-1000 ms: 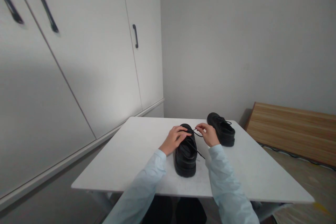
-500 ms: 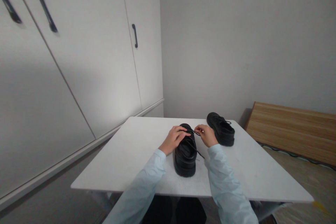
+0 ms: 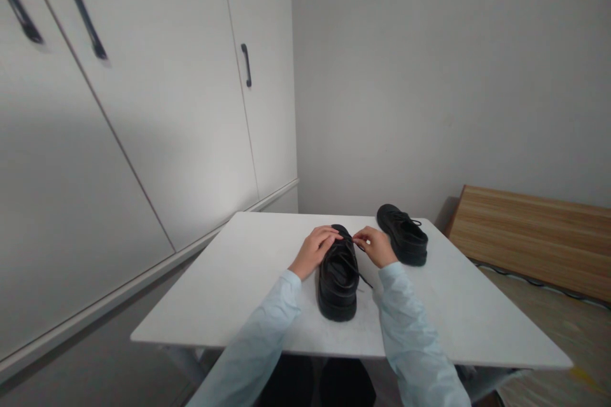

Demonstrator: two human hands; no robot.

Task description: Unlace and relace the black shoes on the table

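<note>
A black lace-up shoe (image 3: 337, 299) stands on the white table, its heel toward me and its toe pointing away. My left hand (image 3: 314, 250) lies over the shoe's left side, fingers stretched across the upper near the lacing. At the right side of the lacing, my right hand (image 3: 375, 245) is closed in a pinch on a black shoelace (image 3: 359, 246). Another loose lace end (image 3: 365, 281) trails off the shoe's right side toward the tabletop. The left fingertips touch the lacing area; whether they grip any lace cannot be made out.
The matching black shoe (image 3: 405, 238) stands at the table's back right, lace tied in a loop. Beneath both is the white table (image 3: 229, 292). White cabinets (image 3: 191, 108) line the left, and a wood-grain board (image 3: 529, 235) leans by the grey wall (image 3: 429, 76).
My left fingers have shifted slightly away from me and left, showing more of the lacing. The right hand keeps its pinch, nearly in place. The shoes have not visibly moved.
</note>
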